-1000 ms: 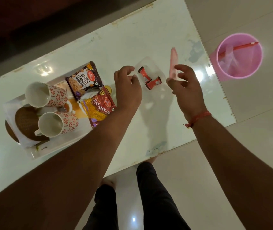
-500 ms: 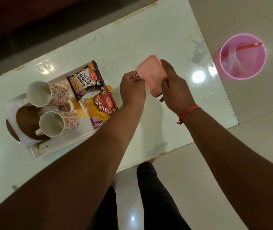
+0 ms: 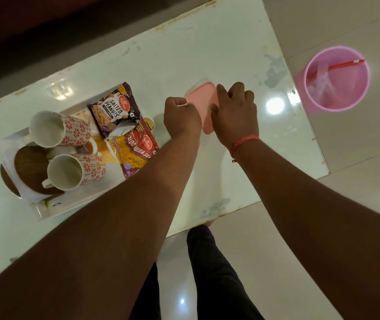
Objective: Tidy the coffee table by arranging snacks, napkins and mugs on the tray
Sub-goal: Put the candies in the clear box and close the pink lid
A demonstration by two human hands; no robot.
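Both hands, the left hand [image 3: 182,117] and right hand [image 3: 235,114], are pressing the pink lid [image 3: 204,105] between them onto its clear container [image 3: 194,87] to seal it.

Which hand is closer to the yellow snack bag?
Left. The left hand sits just right of the yellow snack bag; the right hand is farther right, past the pink lid.

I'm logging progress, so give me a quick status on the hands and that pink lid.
Both hands, left hand and right hand, on pink lid. Box off tray. Nothing blocking.
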